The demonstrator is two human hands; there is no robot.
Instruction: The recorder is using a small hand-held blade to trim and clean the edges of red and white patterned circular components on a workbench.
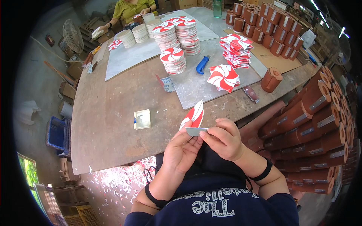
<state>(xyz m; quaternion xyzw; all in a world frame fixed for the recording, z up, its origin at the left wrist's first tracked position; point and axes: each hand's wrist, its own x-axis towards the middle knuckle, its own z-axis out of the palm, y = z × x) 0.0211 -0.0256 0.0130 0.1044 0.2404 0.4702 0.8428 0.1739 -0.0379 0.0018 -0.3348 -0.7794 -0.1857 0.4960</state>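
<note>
In front of my body, my left hand has its thumb and fingers closed on a red-and-white swirl-printed sheet, which stands tilted up and curved. Just below the sheet is a thin, flat grey piece with a pale edge. The fingertips of my right hand pinch this piece at its right end, while its left end rests by my left fingers. Whether sheet and grey piece are joined cannot be seen. Nearest on the table lie a pile of swirl-printed sheets and a small open white box.
Stacks of swirl-topped discs, a blue utility knife and a taller sheet pile cover the grey board. Brown cylinders crowd the back right, with more stacked by my right arm. A person works across the table.
</note>
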